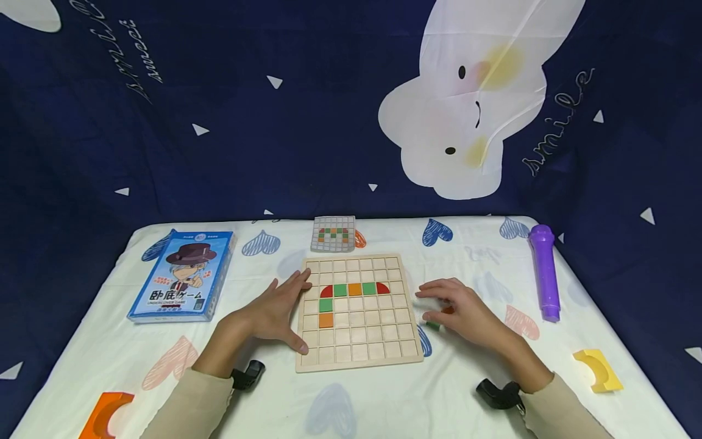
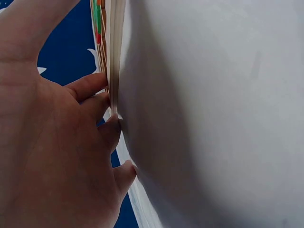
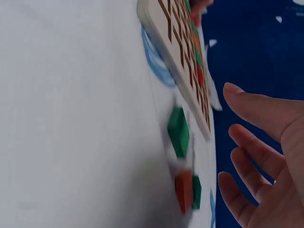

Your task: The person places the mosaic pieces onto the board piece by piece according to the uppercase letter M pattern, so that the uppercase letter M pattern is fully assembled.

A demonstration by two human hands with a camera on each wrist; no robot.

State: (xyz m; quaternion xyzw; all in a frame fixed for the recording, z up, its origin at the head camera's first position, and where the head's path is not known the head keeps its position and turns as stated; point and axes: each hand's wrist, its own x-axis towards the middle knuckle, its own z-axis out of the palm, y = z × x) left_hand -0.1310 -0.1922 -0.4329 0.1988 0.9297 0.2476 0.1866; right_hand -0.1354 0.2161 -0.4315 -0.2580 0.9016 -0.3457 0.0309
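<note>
A square wooden grid board (image 1: 362, 335) lies flat in the middle of the table. On it a row runs red, green, orange, green, red, with rounded red tiles (image 1: 382, 288) at the ends; a green tile (image 1: 326, 305) and an orange tile (image 1: 326, 320) stand below its left end. My left hand (image 1: 271, 314) touches the board's left edge, thumb and fingers spread. To the board's right, my right hand (image 1: 466, 311) hovers with fingers apart, gripping nothing. Near it on the cloth are a green block (image 3: 178, 132), an orange block (image 3: 184, 190) and another green block (image 3: 196, 192).
Behind the board lies a small pattern card (image 1: 333, 244) printed with a coloured grid. A blue game box (image 1: 181, 277) is at the left, a purple microphone-shaped object (image 1: 545, 274) at the right. An orange curved block (image 1: 101, 414) and a yellow one (image 1: 600, 372) lie nearer the front.
</note>
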